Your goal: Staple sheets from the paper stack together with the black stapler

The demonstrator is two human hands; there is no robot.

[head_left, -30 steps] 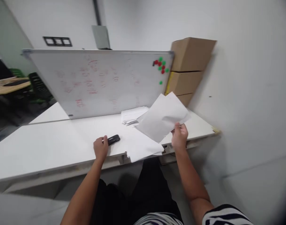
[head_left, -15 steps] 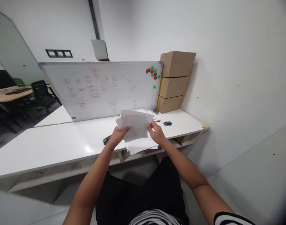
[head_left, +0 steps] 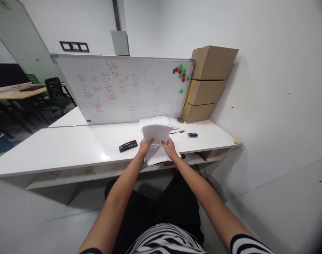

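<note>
A small bundle of white paper sheets (head_left: 157, 132) is held upright and slightly bowed between both hands. My left hand (head_left: 145, 146) grips its left side, thumb on the near face. On the right side my right hand (head_left: 170, 147) pinches it the same way. Below, more white sheets (head_left: 156, 157) lie at the desk's front edge, partly covered by the hands. Behind the bundle is a pile of papers (head_left: 158, 121). A black stapler (head_left: 128, 145) lies left of my left hand.
The white desk (head_left: 71, 148) has an open shelf underneath. A whiteboard (head_left: 118, 102) with red writing and magnets leans at the back, beside stacked cardboard boxes (head_left: 207, 91). A pen (head_left: 177, 132) and a small dark packet (head_left: 193, 134) lie to the right.
The fanned, uneven sheets are now an aligned bundle, and my hands are closer together. The view has shifted, so the stapler and the back paper pile show more fully.
</note>
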